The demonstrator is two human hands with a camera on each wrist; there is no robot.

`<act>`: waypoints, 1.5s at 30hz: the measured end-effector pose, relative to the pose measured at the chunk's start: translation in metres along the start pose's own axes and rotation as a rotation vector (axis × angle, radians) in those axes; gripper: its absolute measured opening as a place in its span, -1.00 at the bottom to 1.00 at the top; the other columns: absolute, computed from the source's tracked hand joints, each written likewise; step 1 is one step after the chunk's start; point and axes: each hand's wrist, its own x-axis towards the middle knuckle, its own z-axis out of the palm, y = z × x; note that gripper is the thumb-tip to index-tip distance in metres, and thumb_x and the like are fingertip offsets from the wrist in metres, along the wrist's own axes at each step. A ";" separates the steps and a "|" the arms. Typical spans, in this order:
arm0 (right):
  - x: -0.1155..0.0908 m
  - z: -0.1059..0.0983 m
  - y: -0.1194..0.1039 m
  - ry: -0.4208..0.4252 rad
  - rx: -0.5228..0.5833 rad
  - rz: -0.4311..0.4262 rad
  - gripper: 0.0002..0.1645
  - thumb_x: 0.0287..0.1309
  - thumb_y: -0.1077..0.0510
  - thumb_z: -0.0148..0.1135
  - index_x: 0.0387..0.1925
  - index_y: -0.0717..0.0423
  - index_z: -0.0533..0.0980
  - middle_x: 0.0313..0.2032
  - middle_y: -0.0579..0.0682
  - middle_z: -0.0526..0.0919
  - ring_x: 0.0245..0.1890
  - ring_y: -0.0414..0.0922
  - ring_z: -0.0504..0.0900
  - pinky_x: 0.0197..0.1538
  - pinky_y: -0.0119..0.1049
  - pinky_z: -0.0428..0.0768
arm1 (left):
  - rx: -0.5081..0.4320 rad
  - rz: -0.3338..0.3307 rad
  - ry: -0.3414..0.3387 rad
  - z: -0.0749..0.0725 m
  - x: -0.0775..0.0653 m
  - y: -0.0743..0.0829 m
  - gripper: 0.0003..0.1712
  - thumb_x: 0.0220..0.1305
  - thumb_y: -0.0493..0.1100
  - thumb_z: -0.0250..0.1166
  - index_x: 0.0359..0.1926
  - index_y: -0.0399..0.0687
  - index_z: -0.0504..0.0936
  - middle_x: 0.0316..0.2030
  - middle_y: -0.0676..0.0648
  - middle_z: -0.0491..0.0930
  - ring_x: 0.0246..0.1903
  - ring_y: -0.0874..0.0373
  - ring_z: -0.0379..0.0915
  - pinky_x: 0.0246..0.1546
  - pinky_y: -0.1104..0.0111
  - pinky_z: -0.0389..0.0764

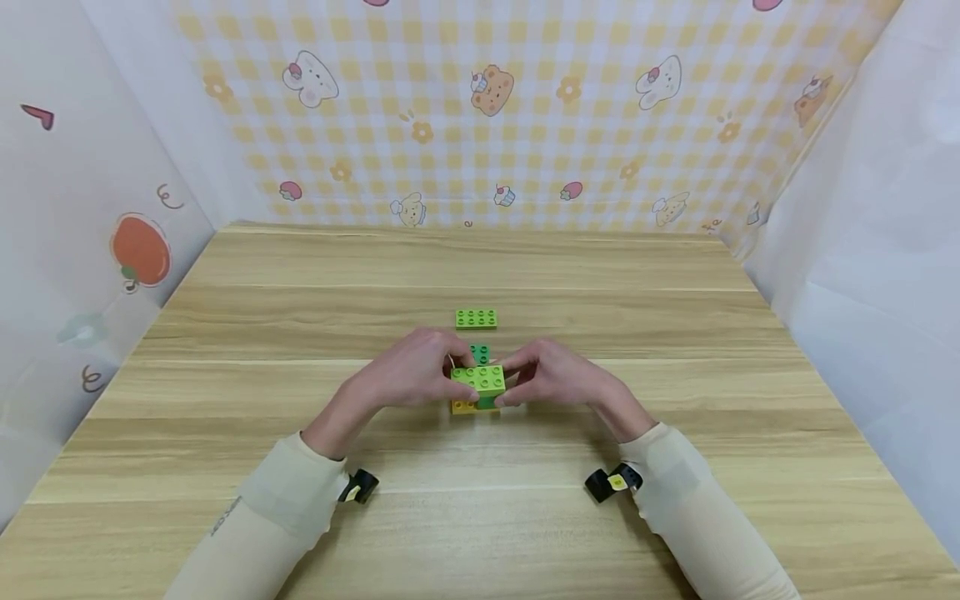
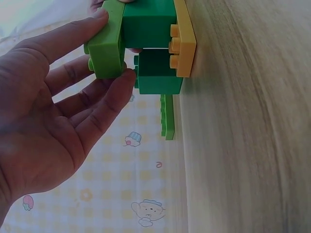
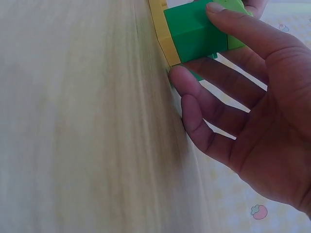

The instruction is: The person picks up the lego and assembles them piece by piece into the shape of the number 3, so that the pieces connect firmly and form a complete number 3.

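Observation:
My left hand pinches a light green toy brick by its overhanging end, thumb on one side and fingers on the other. That brick lies across the top of a dark green brick, which stands on a thin yellow plate. From the other side my right hand grips the dark green brick, its thumb tip near the seam with the light green one. Behind it, a second dark green brick sits beside the stack; whether it is joined to the yellow plate is unclear.
Farther back on the wooden table lies a flat light green plate with studs. A patterned yellow-check cloth rises at the table's back edge, with white sheeting along the sides.

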 end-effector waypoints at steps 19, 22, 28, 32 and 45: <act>-0.004 0.002 0.000 0.025 -0.048 -0.014 -0.58 0.22 0.05 0.55 0.12 -0.07 0.75 -0.15 -0.14 0.83 -0.29 -0.20 0.69 -0.23 -0.36 0.65 | 0.035 0.030 0.010 0.001 0.002 0.001 -0.77 0.19 -0.01 0.57 -0.33 0.06 0.68 -0.33 0.08 0.62 -0.35 0.22 0.43 -0.29 0.37 0.46; -0.003 0.002 -0.001 0.031 -0.068 -0.011 -0.58 0.21 0.06 0.56 0.12 -0.09 0.75 -0.16 -0.18 0.82 -0.28 -0.22 0.70 -0.22 -0.35 0.66 | 0.031 0.031 0.009 0.002 0.001 -0.001 -0.77 0.19 -0.01 0.57 -0.34 0.08 0.66 -0.34 0.09 0.61 -0.35 0.22 0.43 -0.29 0.37 0.46; -0.002 0.001 0.002 0.011 -0.038 0.009 -0.57 0.19 0.05 0.58 0.12 -0.11 0.74 -0.14 -0.18 0.81 -0.26 -0.19 0.71 -0.18 -0.33 0.69 | 0.014 0.025 0.002 0.002 0.001 -0.003 -0.76 0.19 0.00 0.57 -0.36 0.10 0.65 -0.34 0.09 0.60 -0.36 0.22 0.43 -0.31 0.37 0.46; -0.004 -0.004 0.007 -0.045 0.035 0.023 -0.47 0.20 0.08 0.57 0.20 -0.03 0.69 -0.05 -0.08 0.79 -0.21 -0.15 0.72 -0.13 -0.30 0.70 | -0.024 -0.005 -0.005 0.002 0.002 -0.004 -0.77 0.18 -0.01 0.58 -0.34 0.09 0.67 -0.35 0.08 0.60 -0.36 0.20 0.43 -0.31 0.35 0.46; 0.000 -0.015 0.017 0.128 0.076 0.094 -0.52 0.38 0.14 0.39 0.27 0.20 0.62 0.04 0.09 0.81 -0.13 -0.06 0.79 -0.11 -0.24 0.74 | -0.122 -0.073 -0.020 0.000 0.001 -0.005 -0.74 0.14 -0.02 0.62 -0.25 0.04 0.74 -0.28 0.06 0.68 -0.28 0.16 0.49 -0.21 0.32 0.51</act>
